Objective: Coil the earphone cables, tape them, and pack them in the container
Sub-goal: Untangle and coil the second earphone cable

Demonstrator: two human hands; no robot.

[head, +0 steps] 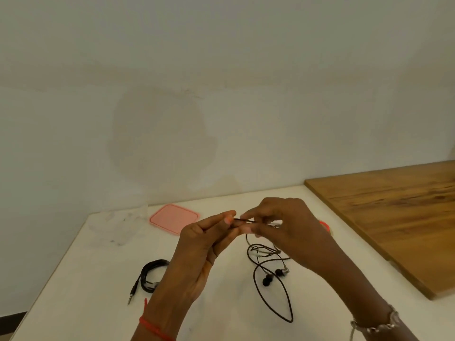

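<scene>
Clear container (118,226) is sitting near the tabletop's far left corner, its contents too faint to tell. Pink lid (174,217) is lying just beside it, off. Left hand (197,254) and right hand (290,232) are both pinching one stretch of loose black earphone cable (249,253) above mid-tabletop, with loops and earbuds (268,279) trailing on the surface. Coiled cable (150,268) is lying toward the left edge.

No readable text, label or number shows anywhere here
</scene>
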